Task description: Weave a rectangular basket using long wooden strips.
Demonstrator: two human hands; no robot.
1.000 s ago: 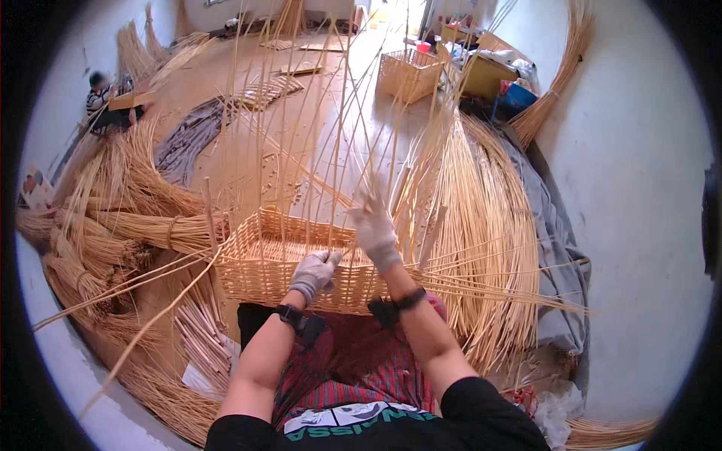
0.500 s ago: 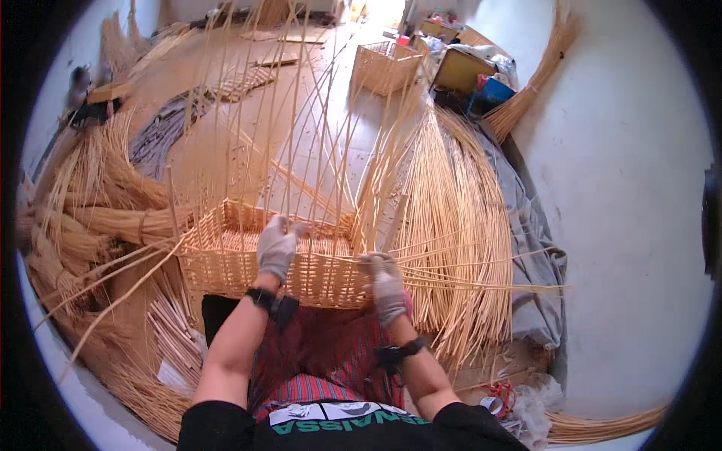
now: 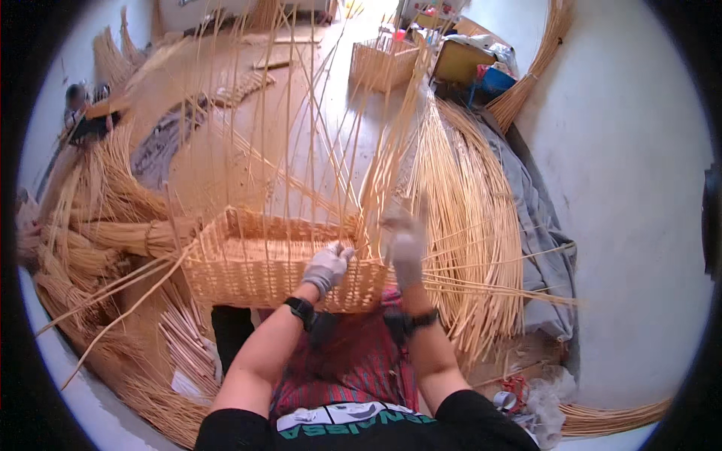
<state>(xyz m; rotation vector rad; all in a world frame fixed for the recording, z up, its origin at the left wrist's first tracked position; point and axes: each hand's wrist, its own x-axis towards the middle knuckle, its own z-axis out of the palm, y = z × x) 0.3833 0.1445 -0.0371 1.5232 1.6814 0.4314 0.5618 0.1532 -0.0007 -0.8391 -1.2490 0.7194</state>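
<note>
The basket (image 3: 274, 284) mid-frame might tip if the left hand (image 3: 328, 267), closed on its rim (image 3: 263, 262), slips; right hand (image 3: 406, 246) too blurry to tell.

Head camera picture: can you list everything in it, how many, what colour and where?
woven basket: 1, tan, centre
upright rods: many, tan, above the basket
second basket: 1, tan, far middle
fanned rods: many, tan, right side
leaning bundle: 1, tan, upper right
stalk bundles: several, tan, left side
thick sticks: several, pale, lower left
cloth: 1, grey, beside fanned rods
container: 1, blue, upper right
far clutter: uncountable, mixed, top
tape roll: 1, whitish, lower right
plastic bag: 1, clear, lower right
other person: 1, colours blurred, far left
striped cloth: 1, mostly red, lower centre
shirt: 1, black, bottom edge
left hand: 1, pale glove, basket's near rim
right hand: 1, pale glove, blurred, basket's right end
</note>
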